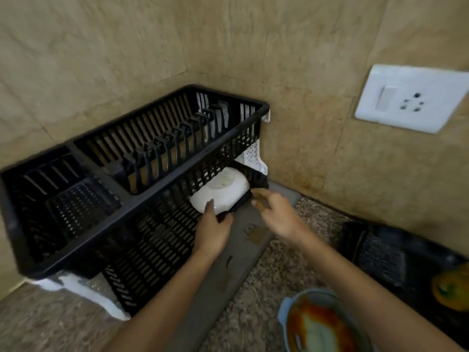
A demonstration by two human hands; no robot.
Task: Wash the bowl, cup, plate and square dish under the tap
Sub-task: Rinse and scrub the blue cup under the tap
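A white square dish lies upside down on the lower tier of a black two-tier dish rack, at its right end. My left hand grips the dish's near edge with the fingers curled under it. My right hand hovers just right of the dish, fingers apart and holding nothing. A pale blue bowl smeared with red and orange residue sits on the counter at the bottom right, partly behind my right forearm. The cup, plate and tap are out of view.
The rack's upper tier has plate slots and a cutlery compartment at the left. A grey drip tray lies under the rack on a speckled counter. A black mesh item and a yellow object sit at right. A wall socket is above.
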